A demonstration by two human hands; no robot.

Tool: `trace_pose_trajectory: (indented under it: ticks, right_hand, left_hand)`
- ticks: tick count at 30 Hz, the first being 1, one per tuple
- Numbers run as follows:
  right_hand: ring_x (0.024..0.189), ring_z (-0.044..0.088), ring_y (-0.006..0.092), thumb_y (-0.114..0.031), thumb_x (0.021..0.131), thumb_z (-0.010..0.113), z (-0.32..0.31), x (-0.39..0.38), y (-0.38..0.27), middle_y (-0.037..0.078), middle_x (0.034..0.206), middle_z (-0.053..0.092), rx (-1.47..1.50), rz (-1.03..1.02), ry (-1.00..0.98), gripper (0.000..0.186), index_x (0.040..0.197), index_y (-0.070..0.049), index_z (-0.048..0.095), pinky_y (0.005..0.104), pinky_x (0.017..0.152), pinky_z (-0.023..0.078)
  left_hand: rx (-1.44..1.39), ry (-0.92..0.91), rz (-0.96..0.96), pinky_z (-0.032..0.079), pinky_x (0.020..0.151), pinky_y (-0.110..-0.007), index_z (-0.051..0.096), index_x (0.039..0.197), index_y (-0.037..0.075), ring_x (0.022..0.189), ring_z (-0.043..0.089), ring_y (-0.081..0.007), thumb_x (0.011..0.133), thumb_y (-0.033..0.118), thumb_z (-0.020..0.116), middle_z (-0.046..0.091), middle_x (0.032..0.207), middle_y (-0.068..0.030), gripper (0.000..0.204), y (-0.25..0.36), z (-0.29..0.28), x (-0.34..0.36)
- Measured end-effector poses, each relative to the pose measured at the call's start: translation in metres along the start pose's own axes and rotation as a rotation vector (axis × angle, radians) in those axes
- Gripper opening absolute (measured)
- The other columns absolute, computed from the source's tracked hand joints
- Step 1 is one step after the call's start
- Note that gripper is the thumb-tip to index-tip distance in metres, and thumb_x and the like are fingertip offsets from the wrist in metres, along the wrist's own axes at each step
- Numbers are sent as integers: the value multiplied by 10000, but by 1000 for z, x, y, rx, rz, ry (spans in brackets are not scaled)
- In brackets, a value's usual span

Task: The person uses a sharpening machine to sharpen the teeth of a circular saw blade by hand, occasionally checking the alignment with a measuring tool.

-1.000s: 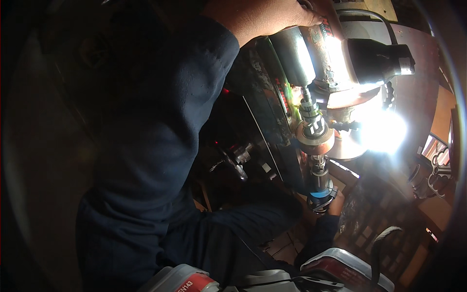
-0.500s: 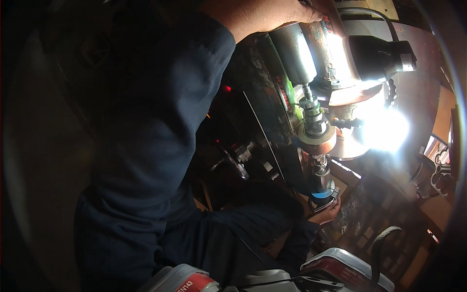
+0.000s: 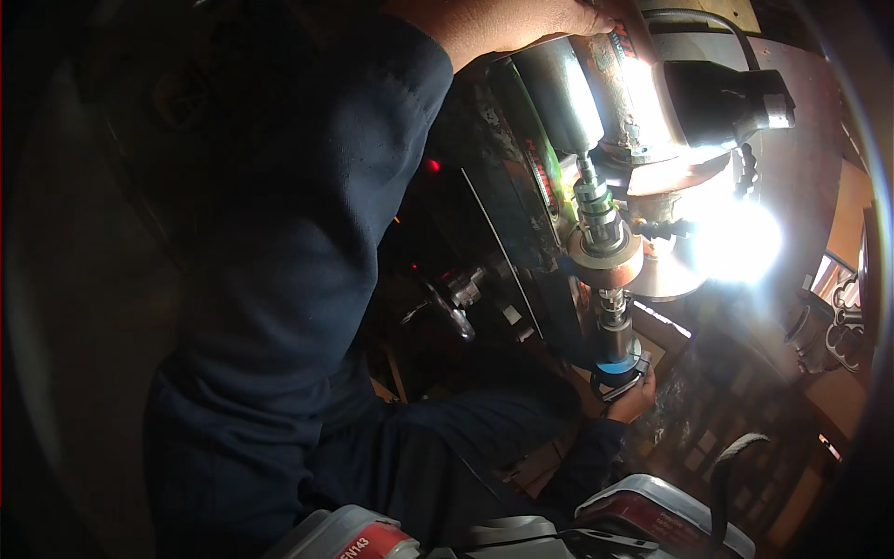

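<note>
My left arm, in a dark blue sleeve, reaches up the left side. At the upper edge my left hand (image 3: 521,23) is closed over the rounded top of a worn cylindrical machine housing (image 3: 610,93); the picture's edge cuts off some fingers. Below it a dark grey cylinder (image 3: 559,98) leads to a metal spindle (image 3: 596,205) with a thick ring-shaped collar (image 3: 605,259). Lower down is a metal cylinder with a blue band (image 3: 617,367). My right hand (image 3: 635,399) is closed on a thin, metal-edged piece (image 3: 626,384) against that band; its kind I cannot make out.
A glaring lamp (image 3: 740,244) washes out the area right of the spindle. A black, cable-fed fitting (image 3: 712,107) juts from the housing. A handwheel (image 3: 456,312) stands in shadow at left. Respirator filters (image 3: 666,512) fill the lower edge. Metal rings (image 3: 843,331) lie at far right.
My right hand has shifted slightly right and up, its wrist turned, still at the blue-banded cylinder. My left hand stays on the housing, with the view barely shifted.
</note>
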State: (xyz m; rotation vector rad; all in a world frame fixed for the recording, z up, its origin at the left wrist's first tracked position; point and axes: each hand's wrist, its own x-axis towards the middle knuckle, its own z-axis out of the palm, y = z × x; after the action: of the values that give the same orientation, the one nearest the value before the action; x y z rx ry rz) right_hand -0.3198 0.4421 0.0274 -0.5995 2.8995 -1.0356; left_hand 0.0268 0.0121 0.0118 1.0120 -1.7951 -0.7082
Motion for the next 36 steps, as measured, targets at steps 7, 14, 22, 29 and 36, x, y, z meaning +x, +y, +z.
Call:
trace_pose_trajectory:
  ticks: [7,14,22,29,36]
  right_hand:
    - [932,641,191,-66,963,479,-5,0,26,138,1029,679,-132,-175,154,263,1137,68,625,331,835,517]
    - [816,635,123,-79,951,507,-15,29,15,63,946,690,-70,14,-173,242,1079,68,650,275,747,521]
    - [734,588,95,-230,974,491,-23,65,10,34,818,676,-284,-23,-469,321,895,5,694,258,671,472]
    - [722,599,96,-194,896,566,-23,94,13,23,799,687,-611,-68,-838,233,865,-3,697,278,655,486]
    - [737,595,86,-201,903,568,-27,95,7,24,808,690,-712,-196,-818,243,901,-1,707,273,684,491]
  left_hand:
    - [-123,-93,-109,525,679,-389,680,835,-24,728,673,-321,742,281,774,679,772,-203,333,5,-7,9]
    - [-142,-30,-28,521,669,-386,676,831,-30,724,674,-314,743,266,771,678,773,-203,323,-8,4,9]
    - [-105,-29,-36,519,665,-392,671,809,-27,715,670,-318,734,263,776,675,765,-205,317,-15,7,10]
    - [-140,-53,-32,514,666,-400,668,816,-39,717,664,-336,727,260,777,666,761,-221,331,-12,18,11]
    - [-121,-8,4,506,670,-412,661,814,-54,734,661,-349,724,260,776,658,774,-237,347,-16,11,9]
